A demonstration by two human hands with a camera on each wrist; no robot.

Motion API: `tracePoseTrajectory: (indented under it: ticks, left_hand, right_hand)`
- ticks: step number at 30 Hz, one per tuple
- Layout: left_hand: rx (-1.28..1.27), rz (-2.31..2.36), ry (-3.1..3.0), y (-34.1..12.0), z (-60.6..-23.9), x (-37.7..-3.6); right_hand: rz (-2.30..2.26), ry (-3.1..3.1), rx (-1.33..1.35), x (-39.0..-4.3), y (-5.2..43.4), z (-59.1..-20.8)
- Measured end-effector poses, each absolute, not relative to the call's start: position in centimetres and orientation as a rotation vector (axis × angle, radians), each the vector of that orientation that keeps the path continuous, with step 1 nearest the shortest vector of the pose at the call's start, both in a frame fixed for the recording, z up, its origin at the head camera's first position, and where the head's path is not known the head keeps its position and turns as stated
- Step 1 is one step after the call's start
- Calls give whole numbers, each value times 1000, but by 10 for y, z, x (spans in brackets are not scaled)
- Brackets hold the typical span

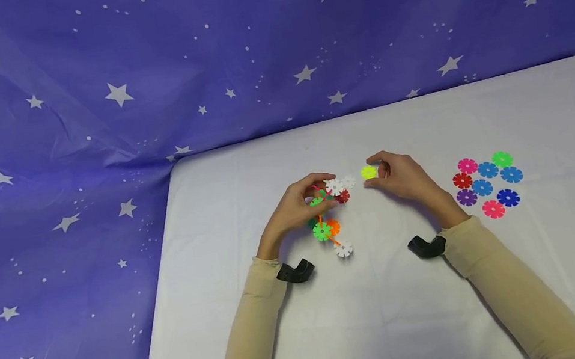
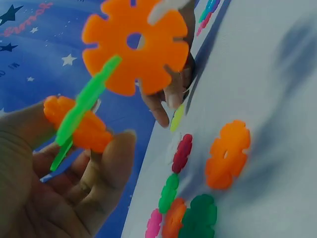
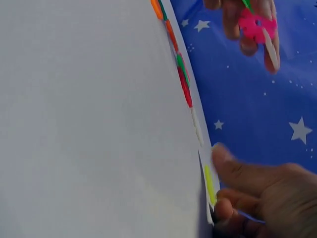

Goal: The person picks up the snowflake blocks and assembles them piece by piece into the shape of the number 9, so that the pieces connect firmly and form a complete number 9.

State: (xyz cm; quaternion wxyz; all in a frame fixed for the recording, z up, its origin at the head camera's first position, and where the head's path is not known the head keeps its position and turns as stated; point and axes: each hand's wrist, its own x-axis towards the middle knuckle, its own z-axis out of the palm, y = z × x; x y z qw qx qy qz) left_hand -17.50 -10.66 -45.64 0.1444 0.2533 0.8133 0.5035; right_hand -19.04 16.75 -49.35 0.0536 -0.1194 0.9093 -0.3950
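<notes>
Hands meet over the white worktop (image 1: 297, 336): the left hand (image 1: 299, 205) grips a cluster of joined snowflake discs (image 1: 327, 216), fingers curled round its upper end, while the right hand (image 1: 401, 176) pinches a single yellow-green disc (image 1: 368, 172) just beside it. Loose discs (image 1: 487, 185) lie well apart to the right.
</notes>
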Motion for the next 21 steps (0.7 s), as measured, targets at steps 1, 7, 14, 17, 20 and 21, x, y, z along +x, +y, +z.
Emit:
tracePoseTrajectory:
  ticks: [1,7,14,17,20,21]
  left_hand:
    - [742,1443,2344,-106,-456,-176]
    - [741,1387,2386,-107,-456,-176]
    - [779,1426,2370,-105,-457,-176]
    - [802,1448,2347,-104,-458,-176]
    - [788,1460,2342,-103,-458,-175]
    - [779,1465,2342,-102,-458,-175]
  right_hand:
    - [-1168,2778,-353,-190,166,-494]
    - [-1066,2852,-351,-188,163,-493]
    - [-1303,2753,-451,-183,162,-485]
    - [-1516,2608,-535,-179,160,-479]
    - [-1661,2489,-665,-173,155,-466]
    - [-1686,2465,-714,-171,153,-463]
